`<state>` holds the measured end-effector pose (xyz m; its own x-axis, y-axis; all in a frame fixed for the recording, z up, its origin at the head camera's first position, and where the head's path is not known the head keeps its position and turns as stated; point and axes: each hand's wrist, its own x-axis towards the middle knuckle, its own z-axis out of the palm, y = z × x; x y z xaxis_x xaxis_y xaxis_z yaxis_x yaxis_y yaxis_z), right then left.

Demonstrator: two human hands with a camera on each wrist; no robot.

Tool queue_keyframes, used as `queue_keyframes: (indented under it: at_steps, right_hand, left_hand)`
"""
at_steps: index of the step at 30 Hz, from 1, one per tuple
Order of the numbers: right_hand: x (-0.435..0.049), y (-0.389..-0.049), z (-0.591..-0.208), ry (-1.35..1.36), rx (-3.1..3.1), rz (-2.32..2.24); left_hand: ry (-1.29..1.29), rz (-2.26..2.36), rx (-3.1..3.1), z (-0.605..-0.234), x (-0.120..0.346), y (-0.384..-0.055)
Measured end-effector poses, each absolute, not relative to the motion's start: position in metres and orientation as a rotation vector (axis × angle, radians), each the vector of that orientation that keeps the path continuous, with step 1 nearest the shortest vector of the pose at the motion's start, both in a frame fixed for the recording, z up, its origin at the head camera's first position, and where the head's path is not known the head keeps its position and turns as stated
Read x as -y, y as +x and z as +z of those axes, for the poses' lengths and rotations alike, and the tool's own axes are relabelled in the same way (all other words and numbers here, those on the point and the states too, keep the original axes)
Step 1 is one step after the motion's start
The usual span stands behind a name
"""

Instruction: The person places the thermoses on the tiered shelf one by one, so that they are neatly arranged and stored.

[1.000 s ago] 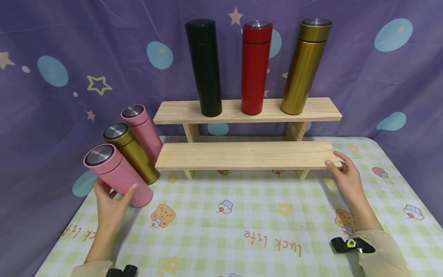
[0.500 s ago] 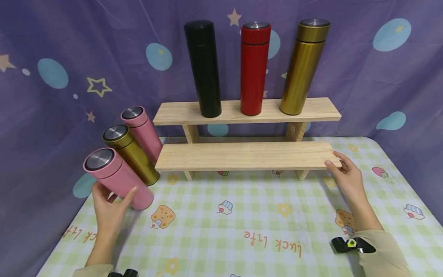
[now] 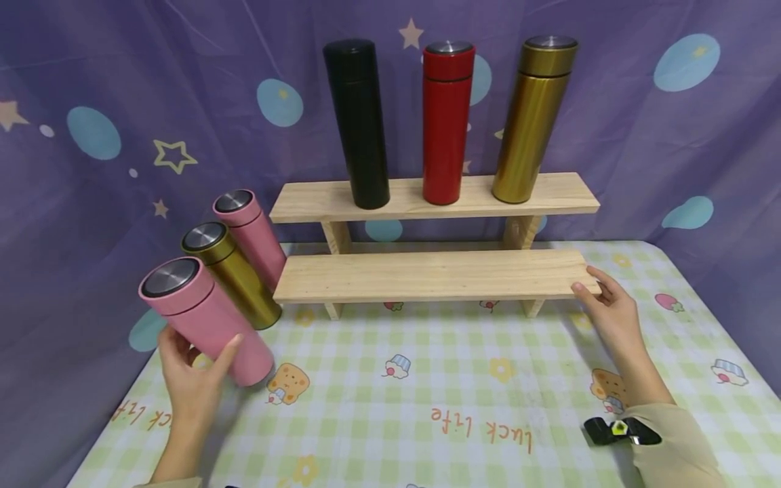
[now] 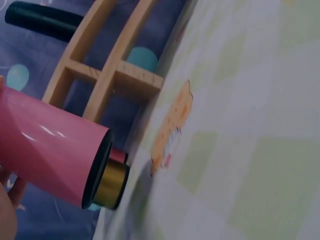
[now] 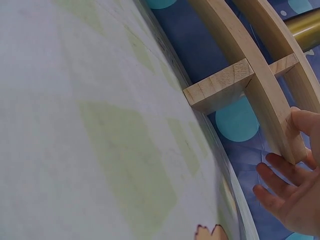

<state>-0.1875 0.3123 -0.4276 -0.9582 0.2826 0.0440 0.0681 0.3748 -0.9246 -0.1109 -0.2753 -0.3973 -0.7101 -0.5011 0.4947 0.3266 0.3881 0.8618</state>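
A person's two bare hands work at a table covered with a green-and-white checked cloth (image 3: 464, 390). At the left, the left hand (image 3: 192, 386) grips a pink flask (image 3: 213, 318), thumb on one side and fingers on the other. The flask is lid up, with its base just clear of the cloth, as the left wrist view shows. Just behind it, a gold flask (image 3: 241, 278) stands on the cloth, and behind that a second pink flask (image 3: 257, 237), both beside the left end of a two-tier wooden stand.

At the far end, the right hand (image 3: 615, 318) pinches the right end of the stand's lower shelf (image 3: 427, 274) between thumb and fingers; the other fingers are spread below, seen in the right wrist view. On the upper shelf (image 3: 299, 200) three flasks stand spaced apart, from left to right: a black flask (image 3: 360, 129), a red flask (image 3: 447, 129) and another gold flask (image 3: 531, 129). A purple curtain (image 3: 201, 74) with stars and blue ovals hangs behind.
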Motion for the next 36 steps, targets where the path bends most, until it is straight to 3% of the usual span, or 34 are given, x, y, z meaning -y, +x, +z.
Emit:
queue_keyframes:
  at_steps: [36]
  right_hand:
    - [-0.312, -0.188, -0.428, -0.353, 2.438, 1.626]
  left_hand:
    - [-0.309, -1.566, 1.873, -0.375, 0.173, -0.13]
